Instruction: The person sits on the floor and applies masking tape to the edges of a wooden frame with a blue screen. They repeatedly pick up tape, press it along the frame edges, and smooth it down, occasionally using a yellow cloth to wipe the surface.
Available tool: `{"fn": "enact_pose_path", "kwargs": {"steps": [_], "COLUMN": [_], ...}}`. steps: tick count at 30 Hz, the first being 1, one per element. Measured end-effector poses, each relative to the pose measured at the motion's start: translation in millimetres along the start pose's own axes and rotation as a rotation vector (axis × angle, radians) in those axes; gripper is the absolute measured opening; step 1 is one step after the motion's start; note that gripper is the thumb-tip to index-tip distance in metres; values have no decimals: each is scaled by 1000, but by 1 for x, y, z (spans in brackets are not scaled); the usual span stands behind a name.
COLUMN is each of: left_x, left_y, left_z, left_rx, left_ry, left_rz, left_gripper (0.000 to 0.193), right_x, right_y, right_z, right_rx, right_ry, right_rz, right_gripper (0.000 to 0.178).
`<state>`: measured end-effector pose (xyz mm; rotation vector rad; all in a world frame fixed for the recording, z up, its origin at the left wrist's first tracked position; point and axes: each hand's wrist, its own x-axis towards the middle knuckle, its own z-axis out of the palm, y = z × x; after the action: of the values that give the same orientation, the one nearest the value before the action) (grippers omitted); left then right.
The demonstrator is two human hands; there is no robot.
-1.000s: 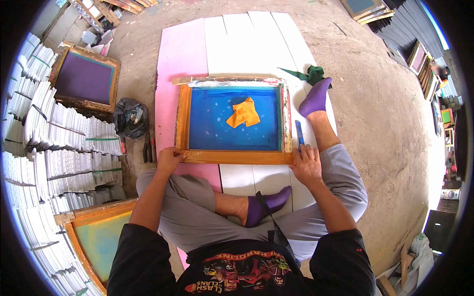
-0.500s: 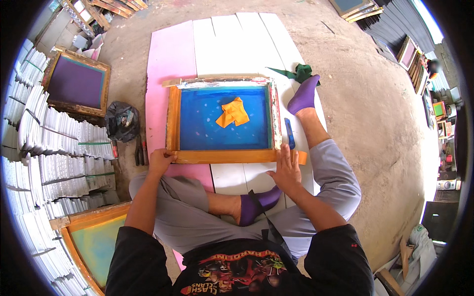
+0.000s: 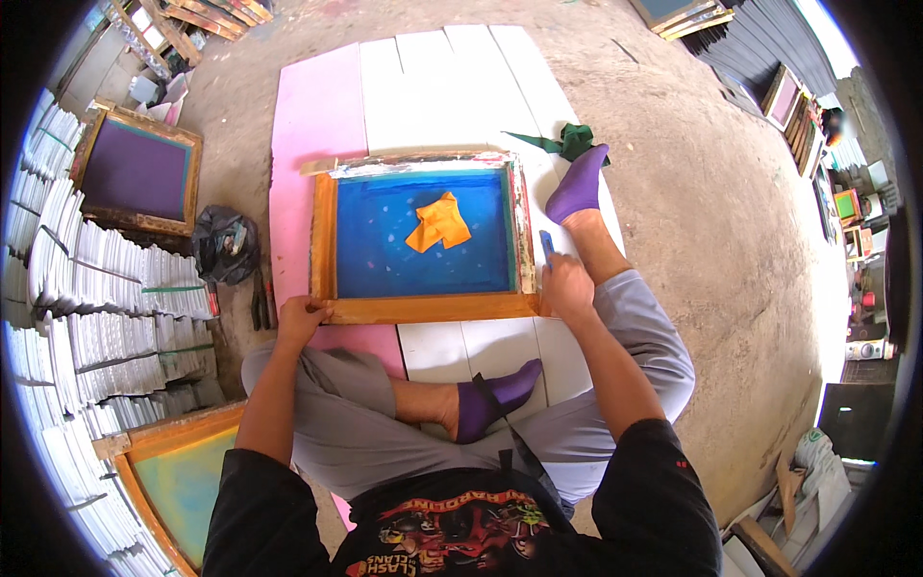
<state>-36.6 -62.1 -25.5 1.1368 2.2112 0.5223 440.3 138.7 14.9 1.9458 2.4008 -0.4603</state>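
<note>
A screen printing frame [image 3: 423, 308] with blue mesh lies flat in front of me, brown tape along its near side. On the mesh rests a crumpled orange cloth [image 3: 439, 223]. My left hand [image 3: 303, 317] pinches the frame's near left corner, its fingertips closed at the end of the taped side. Beside the right side of the frame, my right hand [image 3: 567, 287] is closed around a blue utility knife [image 3: 547, 242], whose far end sticks out beyond the fingers. That hand covers the near right corner, so most of the tape's loose end is hidden.
White and pink boards [image 3: 442, 96] lie under the frame. My purple-socked feet [image 3: 581, 183] flank the work, with a green cloth [image 3: 577, 141] past the right one. Left are a black plastic bag [image 3: 226, 240], stacked white sheets [image 3: 115, 250] and another frame [image 3: 139, 168].
My right hand has moved from lying flat on the tape at the near right corner, up to the knife, and closed on it. My left hand stays at its corner.
</note>
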Motion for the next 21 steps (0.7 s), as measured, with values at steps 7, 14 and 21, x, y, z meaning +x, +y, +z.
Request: {"fn": "enact_pose_path", "kwargs": {"steps": [7,14,21], "left_x": [-4,6,-2], "left_y": [0,-17,-1], "left_z": [-2,5,-1], "left_rx": [-62,-58,-44], "left_ry": [7,-6,12], "left_rz": [1,46,46], "left_gripper": [24,25,24], "right_x": [67,68,-33], "right_y": [35,67,14], "right_z": [45,44,-19], "right_rx": [-100,89,659], "right_ry": [-69,148,211], "right_rz": [230,-68,105], "right_gripper": [34,41,38]}}
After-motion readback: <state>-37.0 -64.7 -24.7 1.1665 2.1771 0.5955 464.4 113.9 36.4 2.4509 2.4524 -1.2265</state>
